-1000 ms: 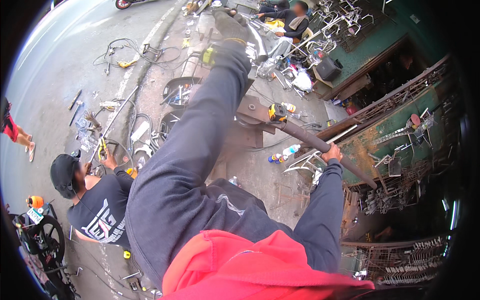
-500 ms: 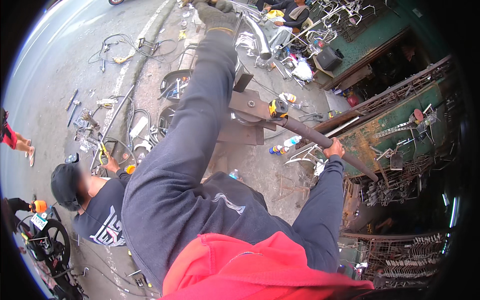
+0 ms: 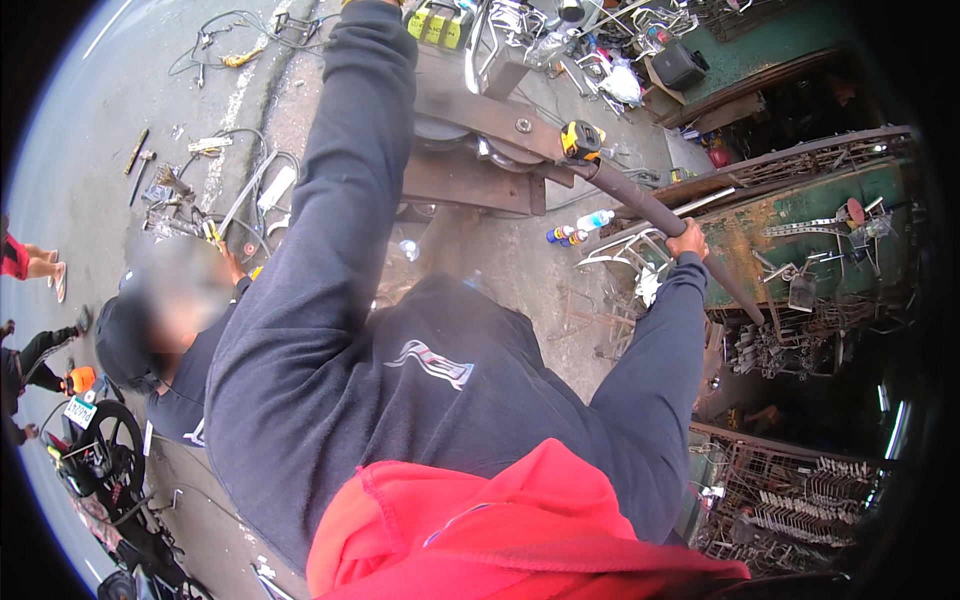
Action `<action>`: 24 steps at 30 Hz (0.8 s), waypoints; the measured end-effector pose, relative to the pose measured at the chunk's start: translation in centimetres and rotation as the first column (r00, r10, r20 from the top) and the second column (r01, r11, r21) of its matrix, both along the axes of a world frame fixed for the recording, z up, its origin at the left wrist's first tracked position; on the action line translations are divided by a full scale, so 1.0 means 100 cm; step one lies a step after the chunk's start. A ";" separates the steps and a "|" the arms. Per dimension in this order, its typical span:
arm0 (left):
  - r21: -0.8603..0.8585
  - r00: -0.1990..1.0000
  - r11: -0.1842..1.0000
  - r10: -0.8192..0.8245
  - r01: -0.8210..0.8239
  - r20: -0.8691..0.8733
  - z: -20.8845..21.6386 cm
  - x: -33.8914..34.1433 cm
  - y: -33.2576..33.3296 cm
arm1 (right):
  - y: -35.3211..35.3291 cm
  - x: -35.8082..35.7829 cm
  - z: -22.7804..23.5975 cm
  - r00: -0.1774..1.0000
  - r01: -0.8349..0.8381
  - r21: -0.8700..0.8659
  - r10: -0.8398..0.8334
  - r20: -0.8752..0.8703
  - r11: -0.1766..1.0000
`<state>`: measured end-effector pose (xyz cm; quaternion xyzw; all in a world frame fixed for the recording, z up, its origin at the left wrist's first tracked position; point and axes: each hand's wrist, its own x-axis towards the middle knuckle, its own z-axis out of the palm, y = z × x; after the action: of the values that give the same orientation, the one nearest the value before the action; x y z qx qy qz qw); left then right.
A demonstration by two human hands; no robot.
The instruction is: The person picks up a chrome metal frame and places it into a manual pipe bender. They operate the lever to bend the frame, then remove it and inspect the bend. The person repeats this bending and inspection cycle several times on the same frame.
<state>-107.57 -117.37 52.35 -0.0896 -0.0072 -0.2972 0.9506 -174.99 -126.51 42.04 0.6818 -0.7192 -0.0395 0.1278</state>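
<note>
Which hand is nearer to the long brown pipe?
Right: the right hand is closed around the brown pipe. The left hand is out of view beyond the top edge; the left sleeve is left of the pipe.

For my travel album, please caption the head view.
Right hand gripping a long brown bar, yellow-black tape measure near its far end.

Right fingers [image 3: 690,236] curled, left arm [image 3: 345,170] outstretched, its hand apparently cropped

Shows a long, round brown pipe [image 3: 643,206] slanting through the right hand [image 3: 688,240] and out beyond it; meets a flat, bolted brown bar [image 3: 475,113] left of that hand.
</note>
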 end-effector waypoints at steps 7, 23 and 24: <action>0.112 0.979 0.989 0.076 -0.098 0.188 -0.016 -0.065 0.089 | 0.007 -0.002 -0.004 0.999 -0.023 -0.052 0.025 0.041 0.998; 0.398 -0.666 0.645 -0.738 -0.652 0.105 -0.056 -0.557 -0.073 | 0.007 -0.053 -0.003 0.823 -0.510 -0.074 0.511 0.246 0.857; 0.299 -0.647 0.654 -0.750 -0.695 0.138 -0.064 -0.562 -0.075 | 0.004 -0.062 -0.002 0.757 -0.581 -0.120 0.588 0.285 0.805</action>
<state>-163.81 -124.87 46.00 0.6370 -0.7280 -0.2254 0.1161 -181.18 -126.11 41.80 0.8679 -0.4818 0.1178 0.0279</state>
